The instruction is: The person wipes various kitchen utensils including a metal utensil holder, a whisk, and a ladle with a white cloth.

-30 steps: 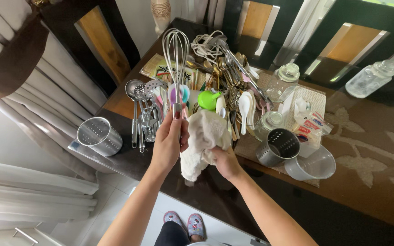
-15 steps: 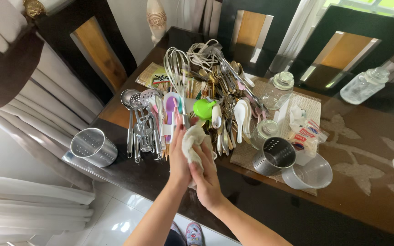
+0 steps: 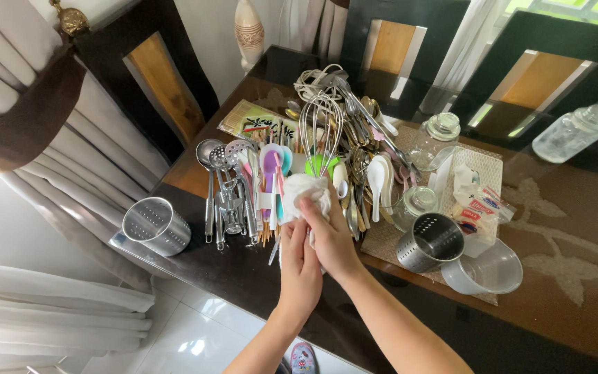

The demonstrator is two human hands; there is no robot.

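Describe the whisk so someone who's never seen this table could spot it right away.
On the dark dining table, find the heap of cutlery at its far left end. The whisk rises from a white cloth bunched in the right hand, the left hand just below. Its cage of looped silver wires stands upright, while everything else lies flat.

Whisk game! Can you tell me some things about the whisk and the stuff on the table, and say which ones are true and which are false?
1. A white cloth is wrapped around the whisk handle. True.
2. The whisk's wire end points toward the floor. False: it points up, away from the person.
3. Both hands, left and right, are at the cloth. True.
4. The perforated metal cup on the left is full of spoons. False: it looks empty.
5. The glass jars stand right of the utensil pile. True.
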